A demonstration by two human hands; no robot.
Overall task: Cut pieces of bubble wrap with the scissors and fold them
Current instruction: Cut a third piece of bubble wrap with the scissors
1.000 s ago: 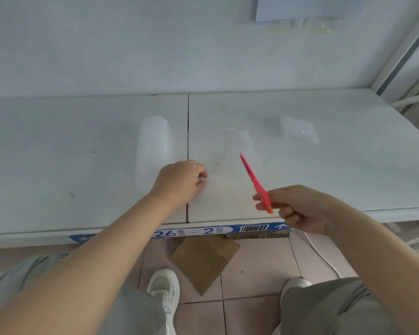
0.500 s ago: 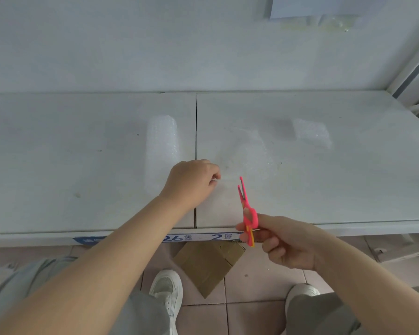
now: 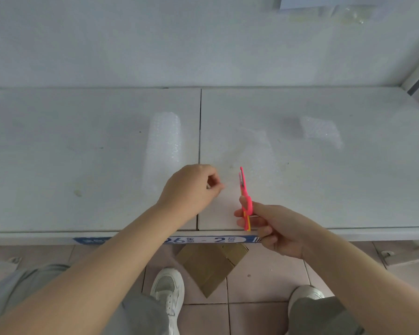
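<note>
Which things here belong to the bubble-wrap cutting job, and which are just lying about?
In the job: scissors in the right hand; bubble wrap roll; unrolled sheet, apparently pinched by the left hand; folded piece.
Lying about: cardboard piece; numbered label.

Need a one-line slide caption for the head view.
Left hand pinches clear bubble-wrap sheet on white table while right hand holds pink plastic scissors, blades pointing away.

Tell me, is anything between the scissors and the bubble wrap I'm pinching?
Nothing visible does. The scissors in the right hand point along the bubble wrap sheet, just right of where the left hand pinches it.
</note>
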